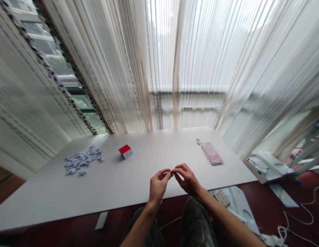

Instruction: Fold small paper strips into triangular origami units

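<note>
My left hand (158, 185) and my right hand (186, 178) meet over the near part of the white table (103, 192). Thumbs and fingertips are pinched together, and whatever lies between them is too small to make out. To the left is a heap of small folded white-and-blue paper pieces (83, 160). Between that heap and my hands sits a cube puzzle (126, 152) with a red top, on or beside a pale sheet (135, 154). A couple of similar paper bits (198, 141) lie at the right, beside a pinkish blurred-out flat item (211, 153).
Sheer striped curtains (123, 68) hang behind the table's far edge. Below on the right, a white box (264, 166) with papers stands near the dark red floor. White cables (285, 223) run across that floor. My knees (198, 223) are under the table's front edge.
</note>
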`<state>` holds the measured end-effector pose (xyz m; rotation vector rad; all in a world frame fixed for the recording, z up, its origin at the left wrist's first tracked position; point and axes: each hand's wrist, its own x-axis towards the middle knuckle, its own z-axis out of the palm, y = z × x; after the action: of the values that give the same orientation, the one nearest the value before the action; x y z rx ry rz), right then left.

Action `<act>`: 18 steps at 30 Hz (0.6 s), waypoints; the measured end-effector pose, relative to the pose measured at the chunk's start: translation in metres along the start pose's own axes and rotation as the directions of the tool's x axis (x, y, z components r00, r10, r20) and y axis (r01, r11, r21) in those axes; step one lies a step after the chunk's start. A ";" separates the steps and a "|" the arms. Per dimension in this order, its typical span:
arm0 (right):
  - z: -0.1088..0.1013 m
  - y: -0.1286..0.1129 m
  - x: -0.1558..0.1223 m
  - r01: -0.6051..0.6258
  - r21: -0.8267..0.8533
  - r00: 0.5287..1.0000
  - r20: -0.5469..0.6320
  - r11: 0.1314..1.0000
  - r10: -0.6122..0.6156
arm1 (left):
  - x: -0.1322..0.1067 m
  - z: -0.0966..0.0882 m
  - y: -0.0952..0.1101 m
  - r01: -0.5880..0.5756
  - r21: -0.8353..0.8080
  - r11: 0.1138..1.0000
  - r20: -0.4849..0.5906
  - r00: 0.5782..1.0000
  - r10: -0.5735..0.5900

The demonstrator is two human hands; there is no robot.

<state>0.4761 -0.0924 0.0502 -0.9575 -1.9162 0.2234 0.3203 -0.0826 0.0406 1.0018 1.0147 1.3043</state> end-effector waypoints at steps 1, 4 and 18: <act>-0.001 0.000 -0.001 0.010 -0.005 1.000 0.004 1.000 -0.010 | 0.000 0.001 -0.001 0.005 -0.016 1.000 -0.001 1.000 -0.005; -0.004 0.002 -0.004 0.036 -0.012 0.999 0.002 0.999 -0.036 | -0.001 0.001 -0.001 0.025 -0.061 0.998 0.030 0.999 -0.023; -0.005 0.002 -0.008 0.057 0.030 0.998 -0.038 0.998 -0.056 | -0.007 0.005 0.004 0.114 -0.233 0.966 0.104 0.990 -0.092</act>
<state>0.4830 -0.0982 0.0464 -0.8795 -1.8974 0.2004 0.3238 -0.0899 0.0460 0.8074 0.8069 1.2490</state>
